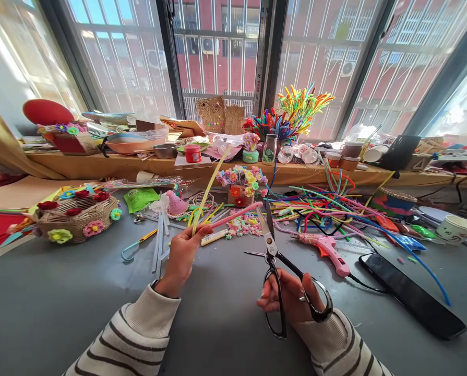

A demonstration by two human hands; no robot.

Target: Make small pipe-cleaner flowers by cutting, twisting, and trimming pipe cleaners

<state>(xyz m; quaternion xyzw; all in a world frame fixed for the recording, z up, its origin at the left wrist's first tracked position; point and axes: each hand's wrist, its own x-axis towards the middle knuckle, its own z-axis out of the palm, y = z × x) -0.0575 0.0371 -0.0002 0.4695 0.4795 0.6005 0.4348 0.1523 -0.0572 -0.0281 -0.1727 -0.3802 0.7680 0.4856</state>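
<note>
My left hand (182, 256) is closed around a yellow pipe cleaner (210, 190) that points upward and a pink pipe cleaner (235, 215) that runs to the right. In my right hand (290, 295) I hold black-handled scissors (271, 245), fingers through the loops and blades spread upward. The pink pipe cleaner's tip is at the scissor blades; whether it lies between them I cannot tell. Behind the pink stem, small pastel pieces (247, 224) lie scattered near a little pot of flowers (241, 190).
A pink glue gun (327, 250) and a black phone (411, 295) lie at right. Loose pipe cleaners (319, 201) pile up behind them. A woven basket with flowers (79, 216) stands at left, beside clear glue sticks (158, 240). A cluttered ledge (139, 166) runs along the window.
</note>
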